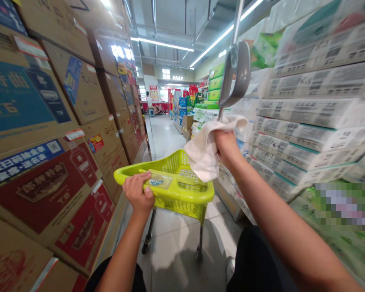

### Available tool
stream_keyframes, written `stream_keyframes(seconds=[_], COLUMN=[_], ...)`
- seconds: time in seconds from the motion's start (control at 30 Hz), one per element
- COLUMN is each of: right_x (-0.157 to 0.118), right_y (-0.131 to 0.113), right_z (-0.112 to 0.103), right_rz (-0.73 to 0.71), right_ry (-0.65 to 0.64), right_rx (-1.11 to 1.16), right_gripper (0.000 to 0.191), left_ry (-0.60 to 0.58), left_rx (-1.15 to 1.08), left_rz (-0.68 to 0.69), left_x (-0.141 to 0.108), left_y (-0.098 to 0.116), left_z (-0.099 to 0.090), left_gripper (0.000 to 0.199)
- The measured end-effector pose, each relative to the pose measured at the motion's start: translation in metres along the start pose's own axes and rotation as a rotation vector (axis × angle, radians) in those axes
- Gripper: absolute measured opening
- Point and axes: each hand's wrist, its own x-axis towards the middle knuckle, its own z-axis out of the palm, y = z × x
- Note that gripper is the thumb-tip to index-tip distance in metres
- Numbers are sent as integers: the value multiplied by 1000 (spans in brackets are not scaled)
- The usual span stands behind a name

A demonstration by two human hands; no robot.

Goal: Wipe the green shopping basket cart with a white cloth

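Note:
My left hand is closed round the near rim of a yellow-green plastic shopping cart, beside a clear label panel on its handle. In my right hand is a white cloth, draped loosely and hanging over the cart's right side. Just above that hand rises a metal pole with a grey looped fitting on it. The right fingers are partly hidden by the cloth, and whether they also grip the pole I cannot tell. The cart's basket has perforated walls and stands on thin legs with casters.
Stacked cardboard cartons line the left side. Piles of plastic-wrapped paper packs stand close on the right. A tiled aisle floor runs ahead between them, toward more stacked goods and a lit sign.

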Motion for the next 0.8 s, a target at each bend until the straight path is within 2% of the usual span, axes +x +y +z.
stream_keyframes(seconds=[0.1,0.23,0.57,0.8], right_x=[35,40,-12,-58], right_y=[-29,-37,-10,10], right_z=[10,16,13,12], right_rz=[-62,-142,-42,65], right_ry=[-6,80,47,-80], right_rx=[10,-82,-74,-95], right_gripper=[42,38,34,25], left_ry=[0,-7,37,12], left_rx=[-5,-9,13,-27], left_rz=[9,38,22,-23], left_x=[1,2,4,4], left_y=[-1,-2,-1,-14], left_z=[-1,-4,-5,-8], left_gripper=[47,47,52,53])
